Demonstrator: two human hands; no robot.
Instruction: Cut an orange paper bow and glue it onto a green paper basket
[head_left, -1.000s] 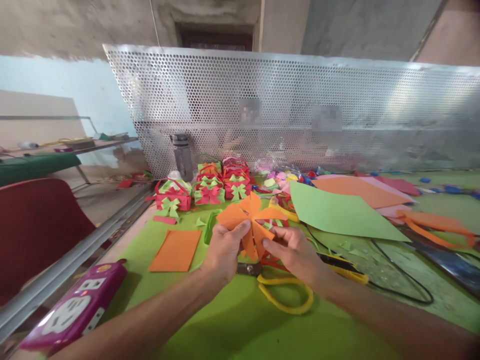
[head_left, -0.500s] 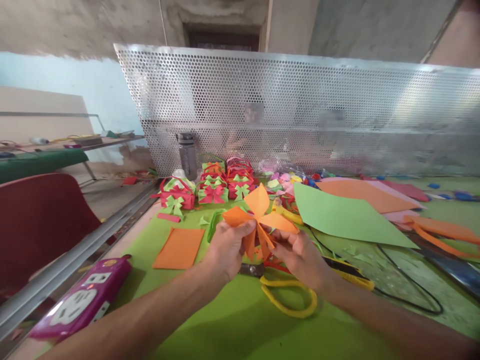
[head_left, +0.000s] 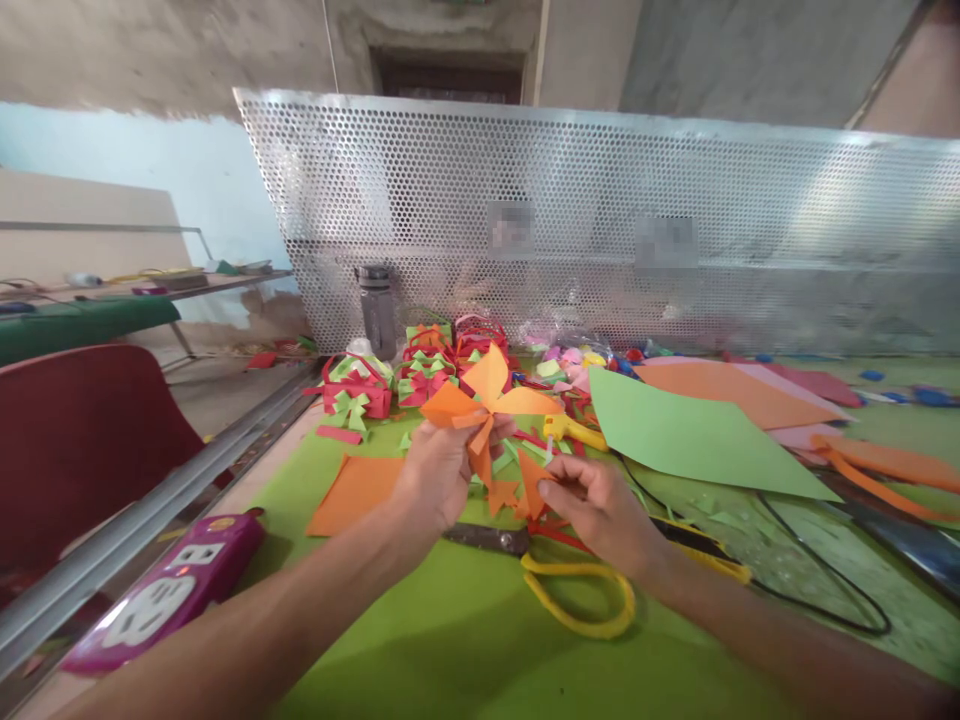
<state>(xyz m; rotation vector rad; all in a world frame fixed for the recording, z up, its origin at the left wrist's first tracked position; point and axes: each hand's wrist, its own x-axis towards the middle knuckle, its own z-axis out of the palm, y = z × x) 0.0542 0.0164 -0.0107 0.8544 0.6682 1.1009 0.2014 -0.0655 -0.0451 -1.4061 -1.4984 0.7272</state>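
My left hand is closed on an orange paper flower with several pointed petals, held up above the table. To its right, my right hand pinches an orange paper petal, apart from the flower. Below both hands lie scissors with yellow handles and dark blades. Orange and green paper scraps are on the table between the hands. A yellow glue gun rests behind my right hand.
Red and green paper baskets with bows stand at the back, near a grey bottle. Green sheet paper lies right, an orange paper square left. A purple power strip sits at the left edge. Perforated metal panel rises behind.
My hands have moved apart. The flower shifted left and slightly up in my left hand, while my right hand came away lower with a single orange petal.
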